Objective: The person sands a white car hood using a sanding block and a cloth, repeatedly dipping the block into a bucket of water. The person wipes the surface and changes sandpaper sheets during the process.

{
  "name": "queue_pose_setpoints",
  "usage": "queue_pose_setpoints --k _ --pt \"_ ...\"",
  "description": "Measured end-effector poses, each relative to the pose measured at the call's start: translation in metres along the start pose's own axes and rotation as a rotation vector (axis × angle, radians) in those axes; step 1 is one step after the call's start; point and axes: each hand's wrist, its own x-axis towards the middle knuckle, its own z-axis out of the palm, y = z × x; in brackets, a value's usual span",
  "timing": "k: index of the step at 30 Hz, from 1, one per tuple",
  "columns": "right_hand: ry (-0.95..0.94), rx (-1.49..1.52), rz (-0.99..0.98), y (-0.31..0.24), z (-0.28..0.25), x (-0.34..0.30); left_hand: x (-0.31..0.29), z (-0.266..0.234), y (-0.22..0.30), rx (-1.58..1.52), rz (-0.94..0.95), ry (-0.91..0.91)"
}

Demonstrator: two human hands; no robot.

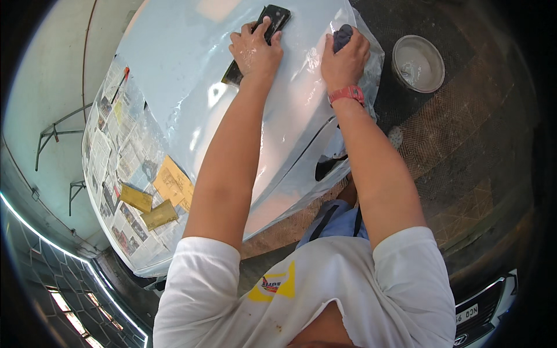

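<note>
My left hand [255, 51], wet and smeared with whitish liquid, grips a long black sanding block [279, 18] that lies on the car's panel. The block runs under the palm, and its lower end shows beside my wrist. In my right hand [346, 62] is a dark wadded cloth or sponge [342, 38], pressed near the panel's right edge; I cannot tell which of the two it is. A red watch [347, 95] is on the right wrist. The car body panel [191, 75] is pale grey with pinkish patches and shines with water.
Newspaper [119, 145] under plastic film covers the car's left part. On it lie a yellow-brown sandpaper sheet [173, 181] and two yellow pieces [136, 199]. A metal basin [419, 64] of cloudy water stands on the floor at right. Another car [484, 310] shows at lower right.
</note>
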Motion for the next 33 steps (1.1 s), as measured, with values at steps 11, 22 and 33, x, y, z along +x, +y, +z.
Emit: queue_pose_setpoints --k 11,22,33 --pt "-0.011 0.012 0.057 0.001 -0.004 0.005 -0.03 -0.02 0.007 -0.062 0.092 -0.101" --pt "0.089 -0.021 -0.051 0.017 -0.002 0.012 -0.153 -0.106 -0.011 -0.124 0.029 -0.21" --pt "0.071 -0.006 -0.053 0.019 0.008 0.005 -0.14 -0.098 -0.068 -0.103 0.034 -0.037"
